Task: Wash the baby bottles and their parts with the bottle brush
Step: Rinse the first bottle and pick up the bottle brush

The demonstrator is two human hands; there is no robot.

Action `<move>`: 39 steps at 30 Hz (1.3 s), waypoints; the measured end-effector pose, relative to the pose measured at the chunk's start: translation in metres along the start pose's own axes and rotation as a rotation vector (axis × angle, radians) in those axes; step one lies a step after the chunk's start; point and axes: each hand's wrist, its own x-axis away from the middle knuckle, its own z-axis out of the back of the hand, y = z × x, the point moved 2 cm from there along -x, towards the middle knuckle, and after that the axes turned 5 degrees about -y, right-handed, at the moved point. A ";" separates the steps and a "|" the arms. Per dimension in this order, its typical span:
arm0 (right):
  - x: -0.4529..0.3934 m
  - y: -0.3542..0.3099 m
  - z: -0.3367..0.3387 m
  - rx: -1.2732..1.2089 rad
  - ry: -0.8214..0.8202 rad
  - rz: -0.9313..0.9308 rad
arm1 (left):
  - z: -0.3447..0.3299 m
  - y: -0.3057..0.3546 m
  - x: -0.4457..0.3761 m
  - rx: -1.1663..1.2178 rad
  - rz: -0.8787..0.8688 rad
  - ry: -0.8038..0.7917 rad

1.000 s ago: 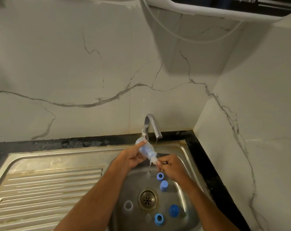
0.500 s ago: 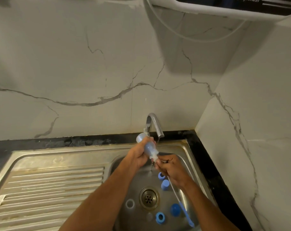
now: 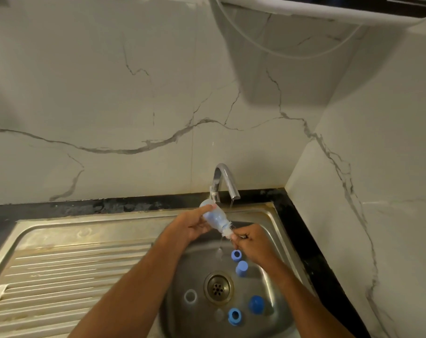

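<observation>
My left hand (image 3: 191, 226) grips a small clear-blue baby bottle (image 3: 213, 217), tilted with its mouth down to the right over the sink basin (image 3: 275, 240). White bristles of the bottle brush (image 3: 227, 231) stick out of the bottle's mouth. My right hand (image 3: 252, 243) holds the brush just below the bristles; its handle is hidden by the hand. On the basin floor lie a blue ring (image 3: 236, 255), a blue cap (image 3: 241, 268), a blue dome cap (image 3: 256, 304), another blue ring (image 3: 234, 316) and a clear ring (image 3: 190, 296).
A curved steel tap (image 3: 225, 181) stands behind the basin and lets out a thin stream of water. The drain (image 3: 218, 287) sits mid-basin. A ribbed steel draining board (image 3: 61, 272) lies to the left. Marble walls stand behind and to the right, a white appliance (image 3: 328, 6) overhead.
The brush bristles have come further out of the bottle's mouth than half a second ago. Both hands stay over the basin under the tap.
</observation>
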 end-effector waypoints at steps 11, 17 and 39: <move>0.008 -0.007 0.001 -0.361 -0.107 0.030 | -0.007 0.010 0.005 0.200 -0.023 -0.052; 0.010 -0.006 -0.003 -0.568 -0.147 -0.008 | -0.015 0.014 0.007 0.293 -0.083 -0.131; 0.012 -0.008 0.005 -0.267 -0.137 -0.025 | -0.006 0.011 0.006 0.167 -0.034 -0.056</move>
